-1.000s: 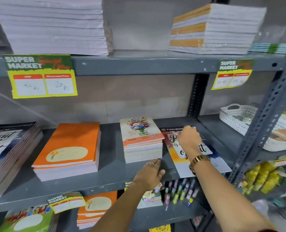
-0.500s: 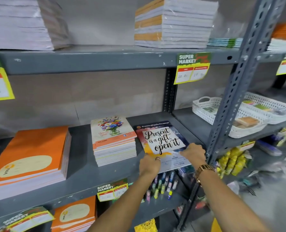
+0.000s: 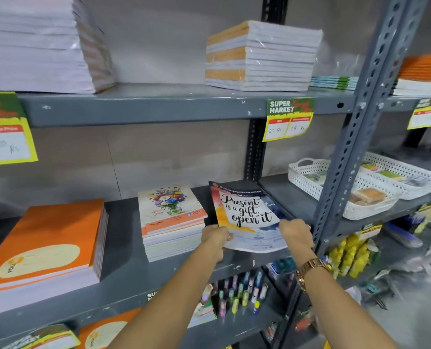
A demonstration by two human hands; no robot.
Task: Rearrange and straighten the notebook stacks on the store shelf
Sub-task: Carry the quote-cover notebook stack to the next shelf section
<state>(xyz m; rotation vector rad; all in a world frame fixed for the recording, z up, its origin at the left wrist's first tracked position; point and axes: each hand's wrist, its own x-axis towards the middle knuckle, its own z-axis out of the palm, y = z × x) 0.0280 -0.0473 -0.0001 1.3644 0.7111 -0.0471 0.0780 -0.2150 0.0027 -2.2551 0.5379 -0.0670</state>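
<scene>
Right now both hands grip the near edge of the "Present is a gift, open it" notebook (image 3: 247, 212): the left hand (image 3: 214, 239) is pinched on its near-left corner, the right hand (image 3: 296, 233) closed on its near-right corner. It lies at the right end of the middle shelf (image 3: 123, 248), by the grey upright (image 3: 345, 172). Just beside it stands the floral notebook stack (image 3: 171, 222), with the orange notebook stack (image 3: 45, 250) farther left.

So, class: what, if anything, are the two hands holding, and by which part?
Both hold the "Present is a gift" notebook by its near edge: left hand at the left corner, right hand at the right.
</scene>
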